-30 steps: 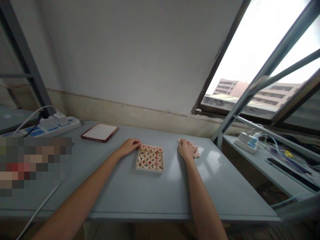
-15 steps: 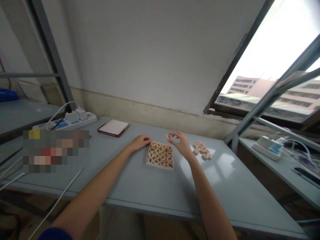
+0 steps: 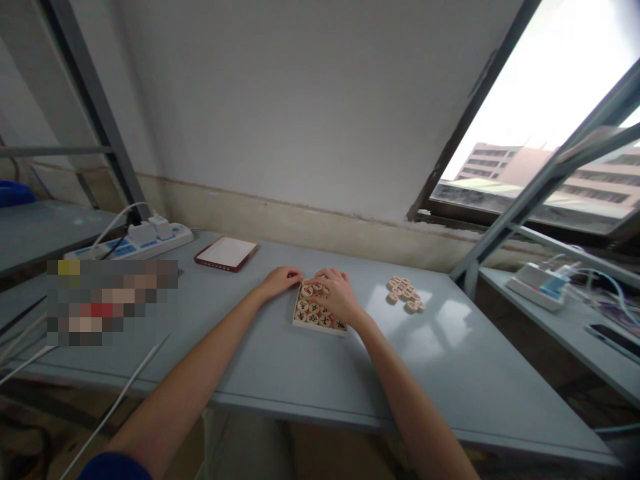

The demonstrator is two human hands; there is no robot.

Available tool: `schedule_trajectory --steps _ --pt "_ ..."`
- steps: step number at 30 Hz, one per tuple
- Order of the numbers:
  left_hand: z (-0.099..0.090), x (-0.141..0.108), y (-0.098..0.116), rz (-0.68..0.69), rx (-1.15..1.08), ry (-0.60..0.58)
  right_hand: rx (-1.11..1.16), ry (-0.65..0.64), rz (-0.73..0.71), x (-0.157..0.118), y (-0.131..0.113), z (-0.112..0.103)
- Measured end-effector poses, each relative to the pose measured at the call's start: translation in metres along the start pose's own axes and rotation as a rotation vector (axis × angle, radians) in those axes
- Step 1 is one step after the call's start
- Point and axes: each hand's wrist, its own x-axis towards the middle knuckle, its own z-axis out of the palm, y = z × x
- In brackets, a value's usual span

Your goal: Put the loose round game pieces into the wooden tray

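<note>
Bare hands at a square tray of xiangqi pieces on a grey table. The open tray [image 3: 319, 328] lies flat near the middle of the table, between the 2 hands. The right hand [image 3: 341, 298] reaches over its upper and right portions, palm down, with the fingers curled above the row farthest from the person; whether the fingertips grasp a piece is hidden, and their exact closure cannot be told. The left hand [image 3: 280, 283] rests on the table at the tray's far left corner, its fingers loosely bent and the fingertips at or just beside the rim; actual contact cannot be told.

Contents of the tray: round, pale xiangqi pieces [image 3: 313, 319] set in close rows, faces up. Red characters mark the visible pieces of the far row, black characters those of the nearer rows. The right hand covers part of the set, so the full count cannot be read.

To the right, well apart from the tray, a loose cluster of similar pieces [image 3: 401, 289] lies on the table [image 3: 280, 380]. To the left, beyond the left hand, lies a shallow, maroon-sided square case part [image 3: 227, 254] with a pale, flat upper face. Farther left, a white power strip [image 3: 173, 241] holds white plugs [image 3: 143, 233]; the patch in front of it is pixelated and its contents cannot be identified.
</note>
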Motion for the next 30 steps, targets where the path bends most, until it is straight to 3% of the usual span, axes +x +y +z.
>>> schedule_trajectory --steps 19,30 --pt "0.0008 0.0015 -0.0024 0.002 0.008 -0.010 0.036 -0.056 -0.013 0.0001 0.0018 0.0050" --pt "0.0012 0.0010 -0.0035 -0.004 -0.009 -0.004 -0.055 -0.058 -0.028 0.0008 0.0052 -0.0004"
